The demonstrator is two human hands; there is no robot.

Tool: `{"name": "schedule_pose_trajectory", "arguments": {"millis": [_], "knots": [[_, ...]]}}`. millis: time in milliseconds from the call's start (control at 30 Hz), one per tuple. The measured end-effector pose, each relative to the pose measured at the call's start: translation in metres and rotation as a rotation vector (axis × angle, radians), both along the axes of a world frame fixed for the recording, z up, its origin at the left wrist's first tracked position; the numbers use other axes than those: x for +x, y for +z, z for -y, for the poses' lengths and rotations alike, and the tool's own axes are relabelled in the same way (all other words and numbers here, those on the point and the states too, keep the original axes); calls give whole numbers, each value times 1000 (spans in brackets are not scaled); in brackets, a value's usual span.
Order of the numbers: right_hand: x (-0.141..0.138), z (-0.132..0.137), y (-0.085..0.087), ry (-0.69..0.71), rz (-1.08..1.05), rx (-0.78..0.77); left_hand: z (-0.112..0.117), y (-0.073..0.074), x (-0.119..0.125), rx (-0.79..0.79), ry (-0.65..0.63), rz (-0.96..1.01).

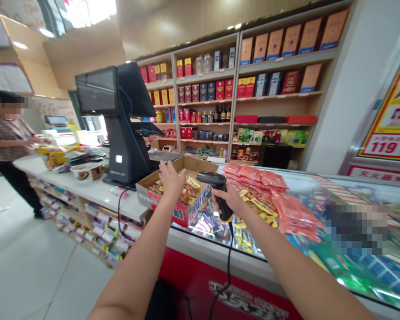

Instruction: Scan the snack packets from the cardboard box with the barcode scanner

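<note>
My right hand is wrapped round the grip of a black barcode scanner with a yellow base; its cable hangs down the red counter front. The scanner head points left, toward an open cardboard box of small snack packets. My left hand reaches over that box with fingers spread, holding nothing. Both hands hover above the glass counter.
A row of red-orange packets lies on the glass right of the scanner. A black checkout terminal stands left of the box. Another person stands at the far left by the white counter. Shelves of boxed goods fill the back wall.
</note>
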State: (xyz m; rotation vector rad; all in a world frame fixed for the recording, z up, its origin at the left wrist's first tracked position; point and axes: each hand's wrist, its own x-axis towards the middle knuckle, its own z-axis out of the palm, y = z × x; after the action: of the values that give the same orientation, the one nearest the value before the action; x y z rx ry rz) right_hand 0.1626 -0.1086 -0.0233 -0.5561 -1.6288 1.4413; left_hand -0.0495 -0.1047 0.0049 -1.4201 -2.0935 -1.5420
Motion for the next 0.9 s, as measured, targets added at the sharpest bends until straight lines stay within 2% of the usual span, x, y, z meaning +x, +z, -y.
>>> {"name": "schedule_pose_trajectory", "arguments": {"millis": [100, 200, 267, 367, 433, 533, 633, 700, 767, 900], "knots": [[14, 0, -6, -43, 12, -12, -2, -7, 29, 167, -176, -40], [39, -9, -14, -156, -26, -21, -13, -21, 67, 273, -408, -18], [60, -18, -20, -251, -81, -35, -25, -35, 94, 248, -571, 28], [92, -30, -30, -363, -145, -70, -49, -58, 132, 79, -735, 144], [107, -34, -35, -410, -165, -80, -65, -71, 152, -42, -730, 191], [118, -34, -41, -471, -181, -62, -81, -83, 172, -187, -625, 131], [120, -33, -48, -493, -170, -42, -89, -92, 182, -292, -546, 5], [120, -32, -51, -480, -147, -38, -92, -99, 183, -298, -524, -68], [120, -32, -52, -475, -128, -29, -95, -105, 183, -318, -540, -94], [120, -32, -52, -483, -105, -11, -105, -115, 180, -410, -633, 7]]}}
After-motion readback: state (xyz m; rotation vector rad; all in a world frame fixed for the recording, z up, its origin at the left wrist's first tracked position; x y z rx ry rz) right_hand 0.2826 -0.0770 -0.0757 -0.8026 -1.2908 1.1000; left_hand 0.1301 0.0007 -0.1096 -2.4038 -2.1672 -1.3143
